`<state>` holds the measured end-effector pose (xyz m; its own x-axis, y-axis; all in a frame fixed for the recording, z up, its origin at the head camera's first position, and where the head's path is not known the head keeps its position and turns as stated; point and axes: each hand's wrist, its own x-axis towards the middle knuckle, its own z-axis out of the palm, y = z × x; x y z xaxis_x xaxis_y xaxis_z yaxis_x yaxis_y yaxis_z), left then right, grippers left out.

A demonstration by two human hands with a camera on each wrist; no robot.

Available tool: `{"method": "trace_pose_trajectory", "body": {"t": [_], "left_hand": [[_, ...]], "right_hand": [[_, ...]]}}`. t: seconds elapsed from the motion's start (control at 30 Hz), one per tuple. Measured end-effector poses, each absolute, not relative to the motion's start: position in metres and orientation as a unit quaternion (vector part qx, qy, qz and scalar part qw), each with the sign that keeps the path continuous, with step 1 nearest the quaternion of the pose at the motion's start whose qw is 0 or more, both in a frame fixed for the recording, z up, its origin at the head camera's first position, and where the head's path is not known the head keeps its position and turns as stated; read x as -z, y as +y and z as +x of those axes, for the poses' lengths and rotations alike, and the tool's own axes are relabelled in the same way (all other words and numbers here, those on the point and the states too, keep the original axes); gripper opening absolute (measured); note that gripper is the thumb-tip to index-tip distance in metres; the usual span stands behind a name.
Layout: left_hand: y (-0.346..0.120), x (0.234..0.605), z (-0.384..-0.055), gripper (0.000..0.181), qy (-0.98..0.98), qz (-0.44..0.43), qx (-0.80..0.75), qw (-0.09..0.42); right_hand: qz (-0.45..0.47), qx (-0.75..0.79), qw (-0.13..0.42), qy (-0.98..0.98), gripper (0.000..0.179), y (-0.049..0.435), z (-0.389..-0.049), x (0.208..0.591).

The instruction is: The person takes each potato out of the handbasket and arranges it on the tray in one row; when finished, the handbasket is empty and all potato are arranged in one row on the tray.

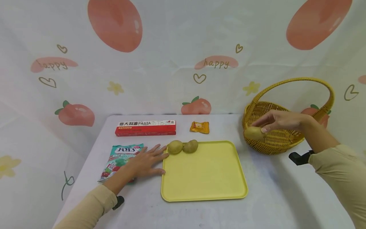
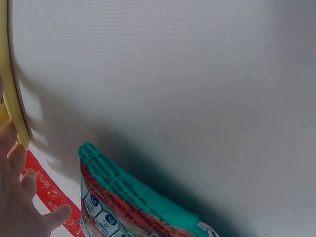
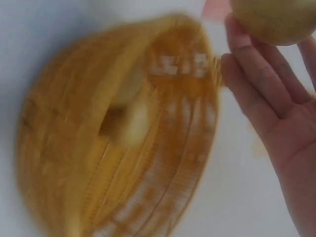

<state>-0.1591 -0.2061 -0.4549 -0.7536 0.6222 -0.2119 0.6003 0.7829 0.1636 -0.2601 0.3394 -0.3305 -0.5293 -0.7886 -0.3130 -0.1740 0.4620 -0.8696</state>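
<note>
My right hand (image 1: 281,121) pinches a potato (image 1: 254,133) between thumb and fingers at the left rim of the wicker basket (image 1: 264,148). In the right wrist view this potato (image 3: 276,19) sits at the fingertips, beside the basket. Two potatoes (image 1: 175,147) lie side by side at the back left corner of the yellow tray (image 1: 206,175). My left hand (image 1: 147,163) is spread with straight fingers at the tray's left edge, fingertips near the left potato. Beneath its wrist is a teal candy bag (image 1: 117,159).
A red and white pasta box (image 1: 145,128) lies at the back left of the white table. An orange wrapped packet (image 1: 199,127) is behind the tray. Inside the basket a pale rounded thing (image 3: 134,123) shows blurred. The basket's tall handle (image 1: 297,79) arches above it.
</note>
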Motion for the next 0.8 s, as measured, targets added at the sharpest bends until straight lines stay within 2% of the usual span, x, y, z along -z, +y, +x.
{"method": "trace_pose_trajectory", "body": {"t": [0.27,0.5,0.6,0.8], "left_hand": [[-0.205,0.453,-0.158,0.076,0.935,0.327,-0.042,0.127],[-0.205,0.453,-0.158,0.075,0.936,0.324,-0.045,0.130],[-0.205,0.454,-0.158,0.075,0.936,0.324,-0.046,0.128],[-0.206,0.454,-0.158,0.075,0.937,0.323,-0.046,0.127]], "right_hand": [[-0.350,0.417,0.364,0.756,0.038,0.279,-0.260,0.355],[-0.305,0.435,0.334,0.779,0.041,0.234,-0.257,0.392],[-0.300,0.447,0.293,0.791,0.041,0.218,-0.254,0.408],[-0.312,0.465,0.176,0.809,0.035,0.186,-0.244,0.436]]}}
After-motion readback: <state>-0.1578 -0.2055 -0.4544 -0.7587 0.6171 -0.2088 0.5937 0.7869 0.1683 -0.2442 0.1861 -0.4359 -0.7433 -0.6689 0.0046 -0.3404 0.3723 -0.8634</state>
